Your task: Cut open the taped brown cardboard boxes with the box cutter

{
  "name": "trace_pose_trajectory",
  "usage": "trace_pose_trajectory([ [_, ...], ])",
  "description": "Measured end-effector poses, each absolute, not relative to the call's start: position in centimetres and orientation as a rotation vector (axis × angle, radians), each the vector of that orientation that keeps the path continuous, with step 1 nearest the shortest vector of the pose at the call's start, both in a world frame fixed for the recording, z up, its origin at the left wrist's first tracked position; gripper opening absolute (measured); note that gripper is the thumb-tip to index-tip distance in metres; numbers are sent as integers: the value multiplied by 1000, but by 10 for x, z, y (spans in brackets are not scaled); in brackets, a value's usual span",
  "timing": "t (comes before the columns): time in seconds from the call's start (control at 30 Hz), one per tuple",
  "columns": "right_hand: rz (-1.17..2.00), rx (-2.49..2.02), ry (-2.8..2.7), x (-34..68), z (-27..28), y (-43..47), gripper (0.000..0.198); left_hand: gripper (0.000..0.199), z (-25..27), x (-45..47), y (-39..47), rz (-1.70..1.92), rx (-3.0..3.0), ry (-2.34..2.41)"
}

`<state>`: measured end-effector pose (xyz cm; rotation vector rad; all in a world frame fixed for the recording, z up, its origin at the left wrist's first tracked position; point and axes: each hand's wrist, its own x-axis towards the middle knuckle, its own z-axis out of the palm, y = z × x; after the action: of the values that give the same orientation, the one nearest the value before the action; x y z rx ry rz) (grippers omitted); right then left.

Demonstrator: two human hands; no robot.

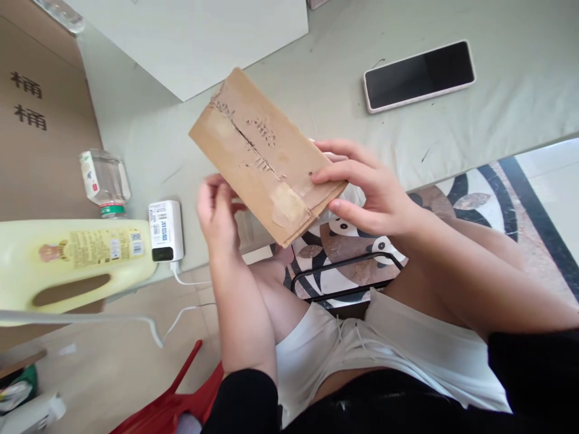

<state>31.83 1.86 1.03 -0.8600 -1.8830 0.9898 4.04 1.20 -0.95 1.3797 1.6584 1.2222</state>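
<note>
A flat brown cardboard box is tilted in the air above my lap, its upper face marked by a long torn seam and rough scuffs. My right hand grips its right end, with fingers on top and at the far edge and the thumb at the near corner. Close beside the box's left edge is my left hand, fingers curled in and slightly blurred. Part of those fingers is hidden behind the box, so I cannot tell whether they touch it or hold something.
A phone lies on the pale cloth. At left are a yellow jug, a clear bottle, a white cabled device and a large carton. A white panel stands behind; a red chair is lower left.
</note>
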Motion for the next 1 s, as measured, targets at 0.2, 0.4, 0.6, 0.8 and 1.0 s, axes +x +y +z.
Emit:
trace_pose_trajectory([
  [0.2,997,-731,-1970,311,4,14,46,53,-4,53,14,1588,1775,1531],
  [0.4,995,-769,-2000,307,2,16,44,50,-3,66,12,1502,1840,1686],
  [0.6,1018,-799,-2013,312,10,15,42,43,-7,60,16,1618,1904,1480],
  [0.8,1011,-1165,-1588,324,22,19,26,36,-8,59,17,1511,1800,1676],
  [1.0,728,-1774,-1896,332,2,39,39,39,-6,62,14,1543,1838,1617],
])
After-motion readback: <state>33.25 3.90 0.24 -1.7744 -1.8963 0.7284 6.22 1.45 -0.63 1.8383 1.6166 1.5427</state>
